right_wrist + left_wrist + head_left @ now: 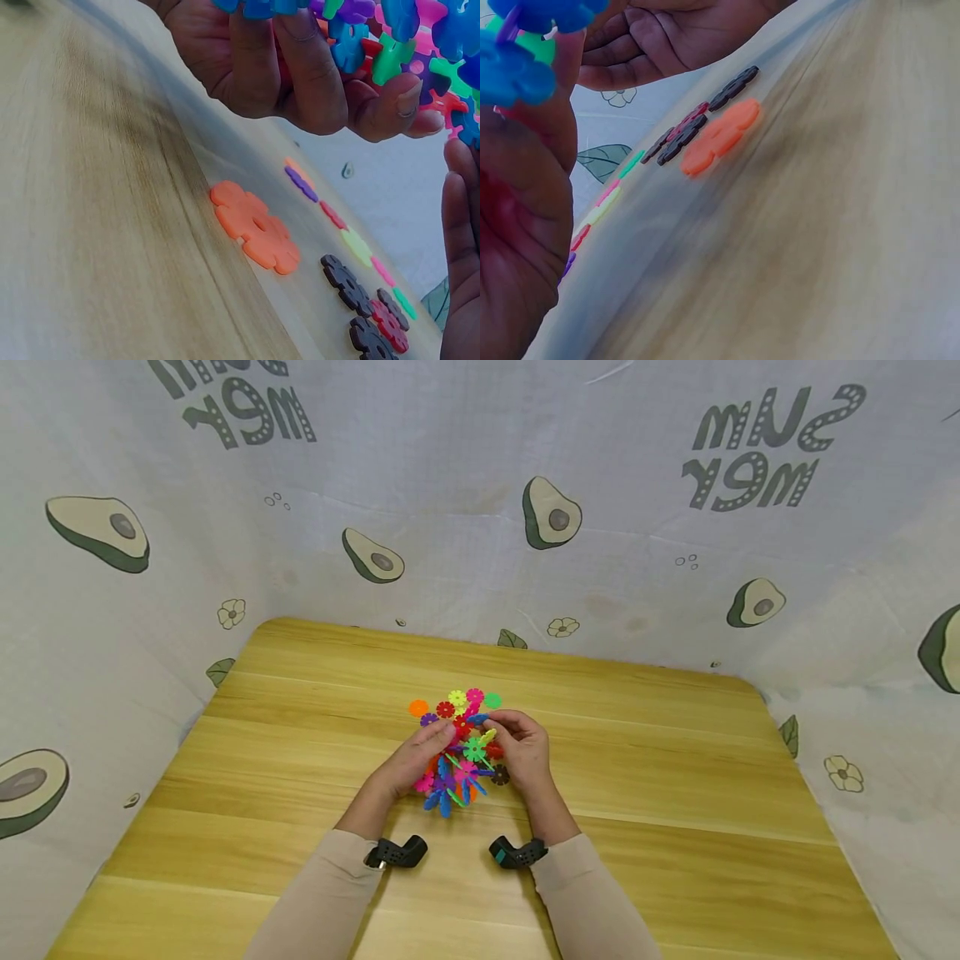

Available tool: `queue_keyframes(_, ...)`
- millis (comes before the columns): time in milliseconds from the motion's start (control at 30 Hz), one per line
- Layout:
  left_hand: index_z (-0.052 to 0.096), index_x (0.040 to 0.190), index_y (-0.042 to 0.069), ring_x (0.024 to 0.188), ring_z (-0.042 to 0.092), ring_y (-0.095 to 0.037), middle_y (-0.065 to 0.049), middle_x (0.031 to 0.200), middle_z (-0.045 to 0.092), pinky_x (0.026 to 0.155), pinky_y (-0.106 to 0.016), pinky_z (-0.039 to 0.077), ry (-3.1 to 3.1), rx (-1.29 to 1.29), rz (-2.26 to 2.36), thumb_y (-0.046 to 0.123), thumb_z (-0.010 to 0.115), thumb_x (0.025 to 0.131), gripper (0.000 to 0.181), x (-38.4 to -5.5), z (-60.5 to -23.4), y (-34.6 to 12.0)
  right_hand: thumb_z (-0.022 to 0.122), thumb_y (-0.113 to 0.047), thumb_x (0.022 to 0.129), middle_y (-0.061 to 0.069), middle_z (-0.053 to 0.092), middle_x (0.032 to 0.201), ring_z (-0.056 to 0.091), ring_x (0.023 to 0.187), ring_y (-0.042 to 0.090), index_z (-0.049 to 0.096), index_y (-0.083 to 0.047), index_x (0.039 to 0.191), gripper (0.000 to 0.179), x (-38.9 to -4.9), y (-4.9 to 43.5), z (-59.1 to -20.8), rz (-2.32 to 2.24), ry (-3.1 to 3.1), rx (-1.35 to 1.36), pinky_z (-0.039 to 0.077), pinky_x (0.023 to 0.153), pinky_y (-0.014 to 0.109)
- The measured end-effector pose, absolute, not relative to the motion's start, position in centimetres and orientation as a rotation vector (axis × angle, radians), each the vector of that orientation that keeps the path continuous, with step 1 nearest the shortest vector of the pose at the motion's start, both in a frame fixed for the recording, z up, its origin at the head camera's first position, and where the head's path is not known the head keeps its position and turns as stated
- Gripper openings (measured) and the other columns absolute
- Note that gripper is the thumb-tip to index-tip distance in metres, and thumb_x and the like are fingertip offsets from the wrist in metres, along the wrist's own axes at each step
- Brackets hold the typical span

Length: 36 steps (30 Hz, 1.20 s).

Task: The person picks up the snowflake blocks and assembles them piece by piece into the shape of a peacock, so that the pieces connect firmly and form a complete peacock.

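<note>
A bristling cluster of interlocked plastic flower discs (465,770) in many colours is between the hands in the head view. My left hand (416,758) grips it from the left, thumb on top. In the right wrist view, the left hand (300,82) has its fingers curled beneath the cluster (394,56). On the other side, my right hand (525,753) pinches a blue flower disc (477,719) between thumb and forefinger at the cluster's upper edge. Its other fingers show at the right wrist view's edge. Blue discs (514,71) stand above the left hand (517,240) in the left wrist view.
On the wooden table (675,777), a row of loose discs lies beyond the hands, among them an orange disc (418,708) and a green disc (492,700). Nearer lie another orange disc (255,225), dark discs (346,285) and a red disc (390,326). A printed curtain (465,468) surrounds the table.
</note>
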<state>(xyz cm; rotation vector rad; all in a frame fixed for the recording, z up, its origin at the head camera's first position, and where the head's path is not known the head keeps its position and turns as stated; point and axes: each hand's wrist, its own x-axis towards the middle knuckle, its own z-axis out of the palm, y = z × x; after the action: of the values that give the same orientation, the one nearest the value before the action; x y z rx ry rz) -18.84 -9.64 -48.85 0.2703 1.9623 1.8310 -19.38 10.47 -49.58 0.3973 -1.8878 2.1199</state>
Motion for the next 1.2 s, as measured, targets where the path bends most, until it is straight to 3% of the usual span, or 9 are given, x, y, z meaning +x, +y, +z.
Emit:
queue_keyframes(733,0.025,0.158,-0.006,0.156,0.020,-0.043,-0.026,0.165,0.027,0.129,-0.058,0.015,1.947,0.354,1.831,0.041,0.040,0.108,0.070,-19.08,-48.94,-9.83,0.065,0.006,0.095,-0.011,0.077,0.085,0.074,0.079,0.004,0.061,0.022,0.104,0.019,-19.59,10.56,-49.78,2.146,-1.901,0.369,0.061,0.075,0.020)
queue_keyframes(967,0.029,0.158,-0.002,0.156,0.022,-0.041,-0.023,0.164,0.031,0.129,-0.058,0.016,1.953,0.372,1.829,0.042,0.039,0.108,0.067,-19.23,-49.08,-9.99,0.063,0.005,0.096,-0.013,0.077,0.084,0.073,0.080,0.003,0.061,0.022,0.106,0.020,-19.53,10.77,-49.71,2.151,-1.953,0.407,0.060,0.076,0.019)
queue_keyframes(1100,0.041,0.151,0.000,0.153,0.030,-0.040,-0.023,0.158,0.040,0.129,-0.058,0.019,2.002,0.383,1.845,0.040,0.037,0.109,0.058,-19.37,-48.96,-10.25,0.061,0.001,0.099,-0.001,0.078,0.095,0.073,0.085,0.004,0.062,0.018,0.114,0.023,-19.55,10.70,-49.80,2.155,-2.011,0.368,0.061,0.079,0.021)
queue_keyframes(1200,0.051,0.135,-0.001,0.138,0.048,-0.035,-0.023,0.140,0.055,0.124,-0.053,0.033,2.058,0.350,1.966,0.035,0.036,0.111,0.046,-19.50,-48.63,-10.52,0.059,-0.004,0.102,0.012,0.076,0.110,0.071,0.089,0.007,0.066,0.008,0.122,0.024,-19.53,10.50,-50.05,1.995,-2.215,0.329,0.062,0.080,0.024)
